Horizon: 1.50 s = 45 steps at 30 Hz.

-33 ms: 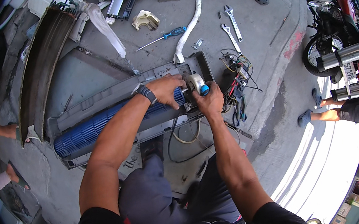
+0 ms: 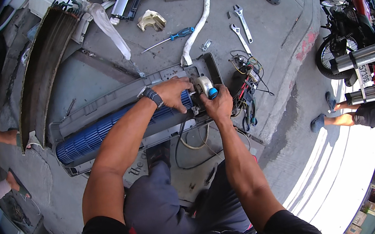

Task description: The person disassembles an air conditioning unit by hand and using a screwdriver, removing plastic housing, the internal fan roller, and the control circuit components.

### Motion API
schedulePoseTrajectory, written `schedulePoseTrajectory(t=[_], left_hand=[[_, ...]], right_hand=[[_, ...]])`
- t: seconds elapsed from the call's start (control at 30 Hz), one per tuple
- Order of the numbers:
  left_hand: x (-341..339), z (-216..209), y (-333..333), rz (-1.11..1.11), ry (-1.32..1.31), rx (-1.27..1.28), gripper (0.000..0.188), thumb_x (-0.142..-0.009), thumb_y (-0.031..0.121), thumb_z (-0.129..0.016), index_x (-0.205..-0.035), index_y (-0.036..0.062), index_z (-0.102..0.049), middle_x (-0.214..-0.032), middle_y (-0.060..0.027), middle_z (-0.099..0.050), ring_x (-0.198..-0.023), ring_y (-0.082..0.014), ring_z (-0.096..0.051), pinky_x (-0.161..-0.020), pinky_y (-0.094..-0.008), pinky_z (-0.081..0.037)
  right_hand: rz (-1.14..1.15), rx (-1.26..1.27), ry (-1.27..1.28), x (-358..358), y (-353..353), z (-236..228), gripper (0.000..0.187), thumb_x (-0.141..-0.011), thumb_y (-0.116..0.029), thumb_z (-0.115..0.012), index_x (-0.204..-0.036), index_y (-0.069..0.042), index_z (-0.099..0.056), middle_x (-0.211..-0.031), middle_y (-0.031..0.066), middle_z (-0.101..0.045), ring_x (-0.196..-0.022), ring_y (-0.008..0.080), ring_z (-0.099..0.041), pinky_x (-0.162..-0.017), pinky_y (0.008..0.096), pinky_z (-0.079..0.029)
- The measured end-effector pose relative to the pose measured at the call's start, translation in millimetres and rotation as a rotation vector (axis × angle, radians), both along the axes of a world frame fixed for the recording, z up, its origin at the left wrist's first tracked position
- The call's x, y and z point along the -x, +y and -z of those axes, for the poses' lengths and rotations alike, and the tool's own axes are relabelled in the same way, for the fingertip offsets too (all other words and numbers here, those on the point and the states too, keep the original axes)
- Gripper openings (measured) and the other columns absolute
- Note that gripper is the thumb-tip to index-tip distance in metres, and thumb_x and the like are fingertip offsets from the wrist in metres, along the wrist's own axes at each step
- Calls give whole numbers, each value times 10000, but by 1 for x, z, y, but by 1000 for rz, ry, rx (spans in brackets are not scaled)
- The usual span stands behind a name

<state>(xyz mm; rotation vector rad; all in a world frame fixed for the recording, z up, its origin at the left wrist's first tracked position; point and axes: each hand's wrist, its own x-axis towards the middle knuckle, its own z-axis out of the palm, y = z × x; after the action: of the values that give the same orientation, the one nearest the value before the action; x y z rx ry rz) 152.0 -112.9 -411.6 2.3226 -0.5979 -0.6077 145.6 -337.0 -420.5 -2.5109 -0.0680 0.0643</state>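
Observation:
A long blue blower wheel (image 2: 88,144) lies in a grey plastic air-conditioner housing (image 2: 74,170) in front of me. My left hand (image 2: 173,94), a watch on its wrist, is closed over the wheel's right end, thumb on the near side and fingers on the far side. Just beyond that end sits a round, pale metallic motor (image 2: 203,84). Beside it my right hand (image 2: 219,105) is closed around a tool with a rounded blue end (image 2: 213,93); its shape suggests a screwdriver handle. The fingers hide most of the tool and where its tip rests.
Past the housing lie a blue-handled screwdriver (image 2: 169,39), a white wrapped pipe (image 2: 199,27) and two adjustable wrenches (image 2: 244,24). Tangled wires (image 2: 251,77) and pliers (image 2: 249,118) are at its right. A curved finned coil (image 2: 42,75) stands at left. Other people's feet (image 2: 318,122) and a motorcycle (image 2: 343,47) are nearby.

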Motion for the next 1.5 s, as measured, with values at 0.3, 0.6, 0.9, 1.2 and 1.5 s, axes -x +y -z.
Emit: schedulePoseTrajectory(t=[0.3, 0.6, 0.9, 1.2, 1.5], left_hand=[[6, 7, -8, -5, -29, -33, 806, -566, 312, -922, -1258, 35, -615, -1313, -162, -547, -1245, -412, -496, -1062, -469, -436], [2, -42, 6, -13, -90, 70, 761, -568, 283, -914, -1210, 14, -608, -1251, -196, -552, -1271, -412, -477, -1129, -475, -358], [9, -25, 3, -48, -137, 9, 777, -590, 267, -896, -1259, 69, -555, -1377, -229, -490, -1376, -432, -395, -1185, -475, -307], [6, -13, 21, -127, -71, -1, 820, -615, 269, -887, -1331, 105, -525, -1412, -228, -485, -1358, -409, -453, -1150, -452, -372], [-3, 5, 28, -333, -103, -249, 965, -612, 230, -879, -1464, 175, -428, -1454, -153, -456, -1311, -396, -510, -1075, -472, -457]], right_hand=[[-7, -36, 29, 9, -6, 5, 588, -700, -305, -805, -1139, 22, -591, -1114, 227, -652, -1024, 410, -651, -902, 455, -515], [-65, -273, -204, 9, 7, -30, 621, -711, -163, -761, -1281, 2, -579, -1141, 199, -612, -1045, 376, -627, -919, 441, -504], [13, -195, -254, 7, -8, -35, 575, -730, -155, -745, -1275, -19, -621, -1106, 183, -589, -1005, 376, -625, -904, 437, -506], [-107, -88, -215, -14, -46, -56, 558, -787, -223, -770, -1295, -46, -619, -1139, 210, -583, -1035, 407, -610, -914, 459, -501], [-241, -48, 50, 7, 5, -8, 559, -798, -241, -775, -1306, -83, -603, -1162, 212, -580, -1049, 425, -619, -918, 487, -512]])
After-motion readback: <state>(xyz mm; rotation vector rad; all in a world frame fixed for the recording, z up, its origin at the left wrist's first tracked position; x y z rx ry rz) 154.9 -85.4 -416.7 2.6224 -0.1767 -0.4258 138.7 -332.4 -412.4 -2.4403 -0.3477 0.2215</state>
